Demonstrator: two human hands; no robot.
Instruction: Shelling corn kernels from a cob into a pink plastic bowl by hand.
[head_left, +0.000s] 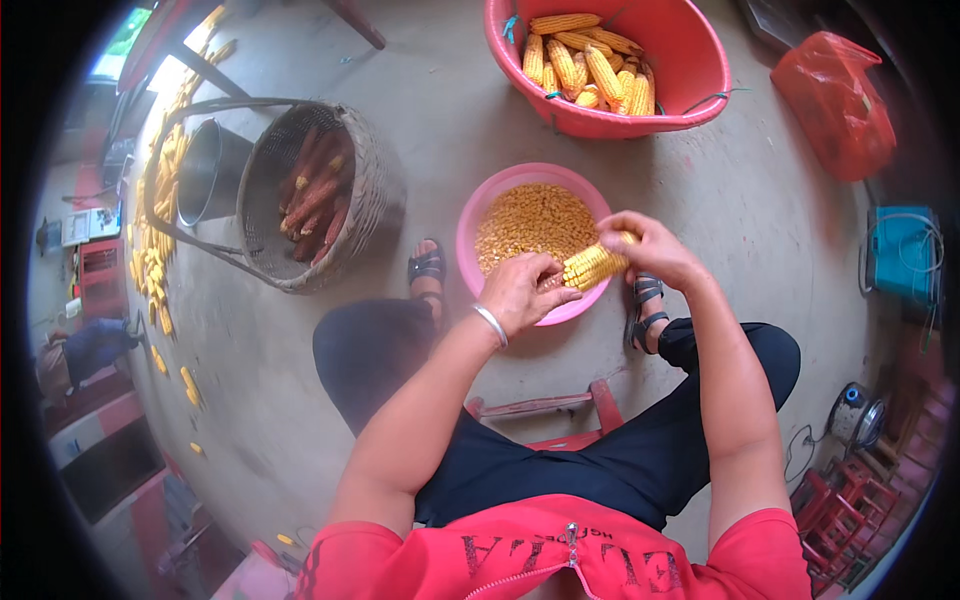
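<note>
An ear of corn (596, 265), partly stripped, is held in both hands over a pink plastic basin (471, 217). My left hand (525, 291), with a silver bangle at the wrist, grips its bare reddish end. Around the other end, still covered in yellow kernels, my right hand (649, 244) is closed. Loose corn kernels (536, 217) fill much of the basin's bottom. Beyond it, a red plastic tub (600, 126) contains several whole ears of corn (600, 71). On the left, a woven basket (367, 191) lies tilted with stripped reddish cobs (319, 199) inside.
My sandalled feet flank the basin. A metal bucket (201, 172) lies left of the basket, near many corn ears (154, 255) on the floor. A red plastic bag (840, 109), a blue-green box (904, 251) and red stools (847, 487) are at the right. A wooden stool (536, 406) is beneath me.
</note>
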